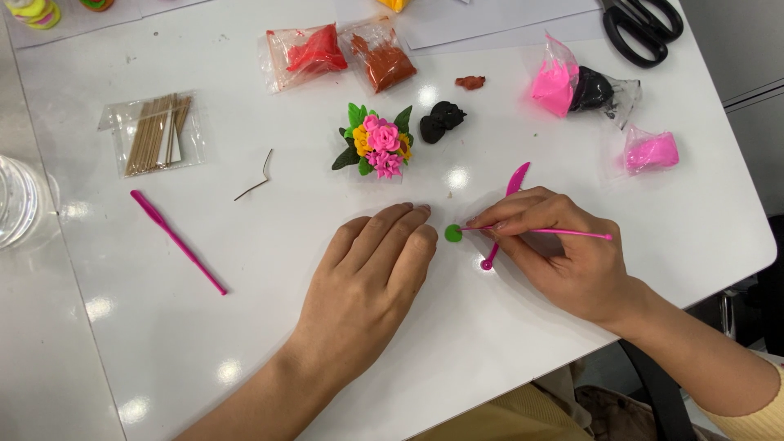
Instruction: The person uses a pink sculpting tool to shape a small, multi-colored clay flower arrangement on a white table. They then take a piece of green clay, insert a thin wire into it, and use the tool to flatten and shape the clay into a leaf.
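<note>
the right hand (563,261) pinches a thin pink modelling tool (555,233) like a pencil, its tip touching a small flat green clay disc (453,233) on the white table (286,343) — a grip that likely allows fine control. the left hand (371,278) lies flat and empty just beside the disc, fingers together, seemingly to steady. a 2nd pink tool (505,212) lies under the right hand; the finished clay flower bouquet (376,143) sits beyond.
</note>
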